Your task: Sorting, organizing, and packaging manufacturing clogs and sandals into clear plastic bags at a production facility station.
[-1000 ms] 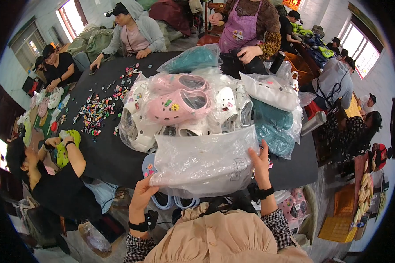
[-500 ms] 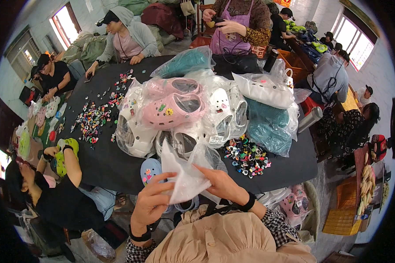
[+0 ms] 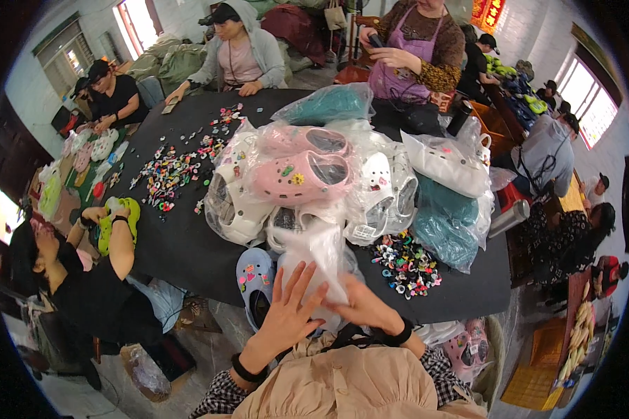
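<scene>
A thin white sheet [image 3: 313, 246], perhaps paper or a soft bag, stands folded between my hands at the table's near edge. My left hand [image 3: 286, 307] lies against its near face, fingers spread and stretched out. At its right side, my right hand [image 3: 365, 307] has hold of the sheet's lower edge, with some fingers hidden behind it. A blue-grey clog [image 3: 254, 279] with colourful charms sits just left of my left hand. Behind the sheet, pink clogs [image 3: 300, 180] and white clogs [image 3: 234, 213] in clear plastic bags are piled up.
Loose charms lie in a heap [image 3: 407, 262] on the right and a wider scatter [image 3: 164, 174] on the left. Teal bagged items [image 3: 444, 227] and a steel flask [image 3: 510, 218] stand at right. Co-workers sit around the black table [image 3: 189, 244]; one at left handles a lime-green clog [image 3: 119, 223].
My left hand has moved right and opened flat against the white sheet. The blue-grey clog shows more fully. The whole view has shifted, so the table appears farther right.
</scene>
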Tool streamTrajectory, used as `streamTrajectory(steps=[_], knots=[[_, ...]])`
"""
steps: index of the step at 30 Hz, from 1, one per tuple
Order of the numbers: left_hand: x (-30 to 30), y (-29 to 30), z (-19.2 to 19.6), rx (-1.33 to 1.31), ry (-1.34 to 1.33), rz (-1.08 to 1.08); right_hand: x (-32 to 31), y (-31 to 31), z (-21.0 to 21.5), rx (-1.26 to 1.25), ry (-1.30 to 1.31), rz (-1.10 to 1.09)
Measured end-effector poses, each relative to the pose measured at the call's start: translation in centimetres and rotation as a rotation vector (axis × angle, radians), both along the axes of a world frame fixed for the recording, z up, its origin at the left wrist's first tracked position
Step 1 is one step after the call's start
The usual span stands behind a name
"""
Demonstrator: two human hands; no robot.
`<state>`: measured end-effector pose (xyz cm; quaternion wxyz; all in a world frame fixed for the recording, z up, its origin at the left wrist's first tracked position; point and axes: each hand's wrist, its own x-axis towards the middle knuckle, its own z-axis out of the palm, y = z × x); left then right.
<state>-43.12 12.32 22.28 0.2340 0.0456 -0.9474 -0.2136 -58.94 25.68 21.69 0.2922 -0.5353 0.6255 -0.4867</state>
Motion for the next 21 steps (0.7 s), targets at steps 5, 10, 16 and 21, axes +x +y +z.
streamTrajectory(steps=[5,10,16,21], knots=[[0.1,-0.8,-1.6,0.258,-0.012,-0.035,0.6,0.6,2.7,0.113,-0.094,0.269],[-0.3,-1.6,-2.1,0.295,0.006,0.079,0.1,0.5,3.1,0.119,-0.012,0.160],[-0.6,-2.7,-2.3,0.317,0.009,0.252,-0.1,0.3,5.5,-0.172,0.504,-0.279],[-1.5,-2.2,-1.7,0.193,0.025,0.028,0.1,-0.8,4.4,0.289,0.457,-0.110]])
